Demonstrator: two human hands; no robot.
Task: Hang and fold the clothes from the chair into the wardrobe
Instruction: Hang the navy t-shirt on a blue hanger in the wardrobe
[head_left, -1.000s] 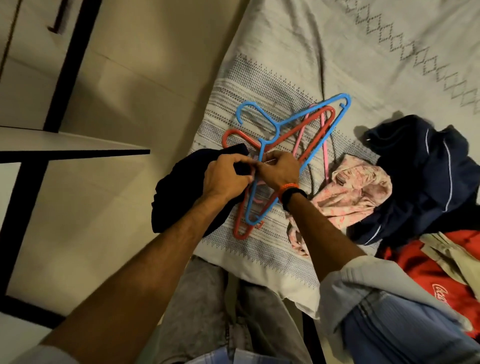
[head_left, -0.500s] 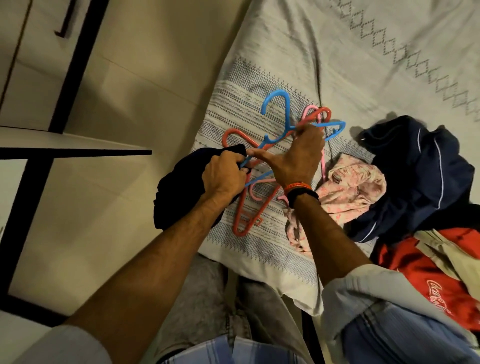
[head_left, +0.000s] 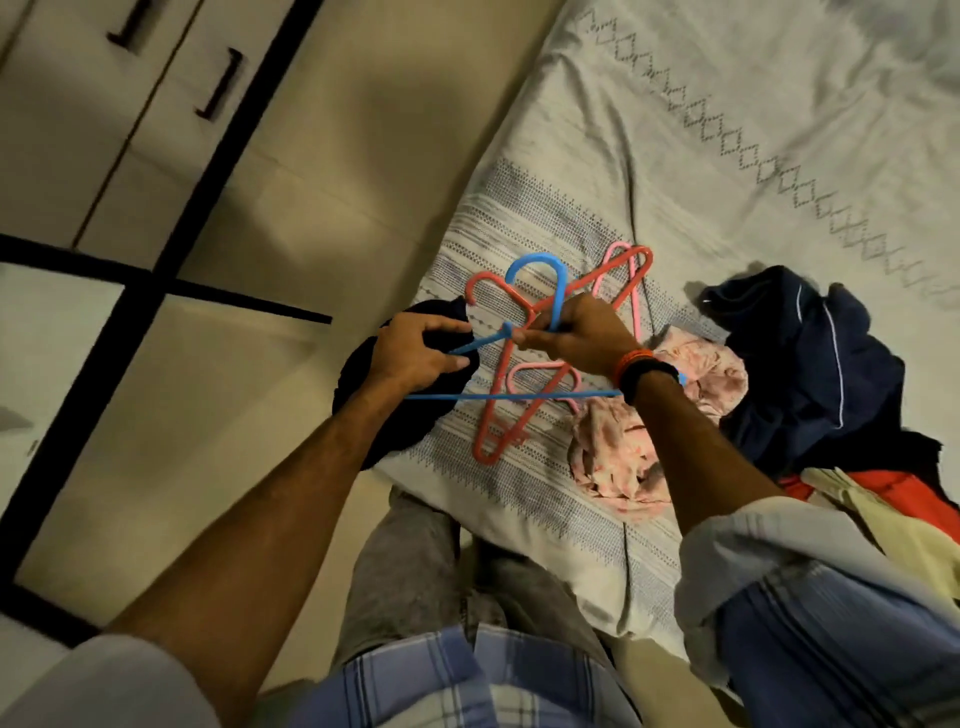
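Note:
My right hand (head_left: 574, 338) grips a blue plastic hanger (head_left: 558, 291) by its neck, lifted off the bed with its hook pointing away and its bottom bar stretched below my wrists. My left hand (head_left: 415, 356) holds a black garment (head_left: 389, 415) that hangs over the bed's edge, its fingers by the hanger's left arm. A red hanger (head_left: 498, 415) and a pink hanger (head_left: 631, 291) lie flat on the bedsheet (head_left: 675, 156) under my hands.
A pink patterned garment (head_left: 634, 447) lies right of the hangers, with a navy garment (head_left: 810, 364) and a red one (head_left: 893, 493) beyond it. Wardrobe drawers (head_left: 104, 104) with dark handles stand at upper left. Tiled floor (head_left: 218, 364) runs beside the bed.
My right hand lifted the blue hanger off the pile and turned it, so its hook points away and its bar hangs toward me. The left hand kept hold of the black garment.

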